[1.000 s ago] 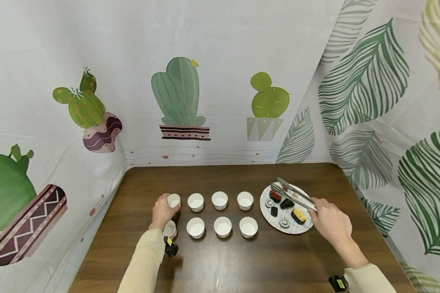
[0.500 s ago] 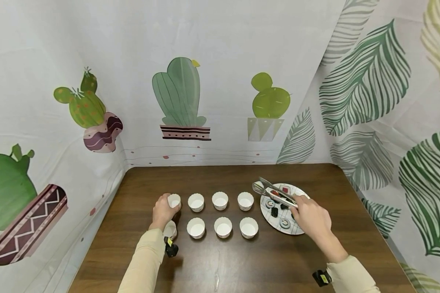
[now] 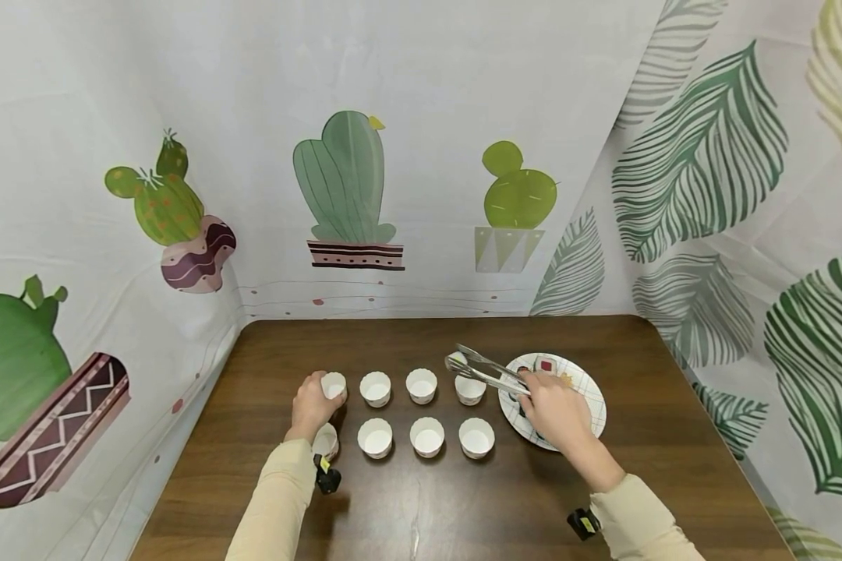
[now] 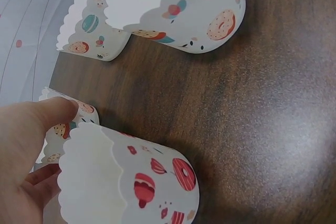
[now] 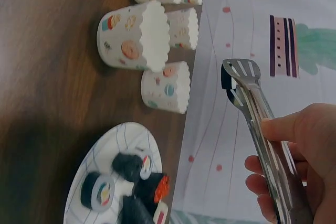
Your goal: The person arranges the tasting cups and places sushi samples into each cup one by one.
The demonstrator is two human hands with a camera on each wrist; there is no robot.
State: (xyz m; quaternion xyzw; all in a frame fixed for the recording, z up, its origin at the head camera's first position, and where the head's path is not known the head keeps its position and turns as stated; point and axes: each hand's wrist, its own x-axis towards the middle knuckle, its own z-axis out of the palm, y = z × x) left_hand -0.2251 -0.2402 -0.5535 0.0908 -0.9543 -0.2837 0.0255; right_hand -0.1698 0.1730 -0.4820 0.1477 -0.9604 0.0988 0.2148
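My right grip (image 3: 560, 409) is curled round the tongs (image 5: 274, 161), whose tips clasp a small dark-sided piece (image 5: 226, 80), raised near the far-right cup (image 3: 470, 396); my left grip (image 3: 311, 407) pinches the far-left cup (image 3: 334, 385). I should squeeze evenly and carry clear of the rims.

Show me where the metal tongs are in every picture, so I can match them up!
Head: in the lower half, right of the middle, in the right hand; the metal tongs slant across the far row's rightmost cup.
Left wrist: not in it.
Right wrist: on the right side, slanting from the middle down to the bottom edge.
Shared landmark: the white scalloped paper baking cups show in all three.
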